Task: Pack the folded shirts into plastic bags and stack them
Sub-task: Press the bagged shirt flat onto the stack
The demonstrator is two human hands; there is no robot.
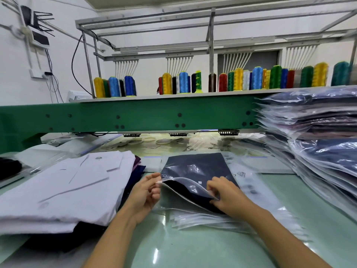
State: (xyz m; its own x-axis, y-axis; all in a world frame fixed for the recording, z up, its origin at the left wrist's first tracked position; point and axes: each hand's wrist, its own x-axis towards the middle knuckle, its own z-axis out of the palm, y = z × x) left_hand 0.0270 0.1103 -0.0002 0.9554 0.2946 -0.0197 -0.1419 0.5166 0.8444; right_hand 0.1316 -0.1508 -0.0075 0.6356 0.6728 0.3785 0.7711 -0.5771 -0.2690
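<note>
Two bare forearms are reaching over the glossy pale-green table (193, 248). The left hand (144, 194) is pinching the left end of the zip strip on a clear plastic bag (193, 169), while the right hand (228, 196) is gripping the right end of its gaping mouth. A folded navy shirt (185, 192) is sitting inside that bag, which is lying on a pile of empty clear bags (202, 221). A folded white shirt (63, 190) is topping darker garments at left; a tall stack of bagged shirts (318, 151) is standing at right.
</note>
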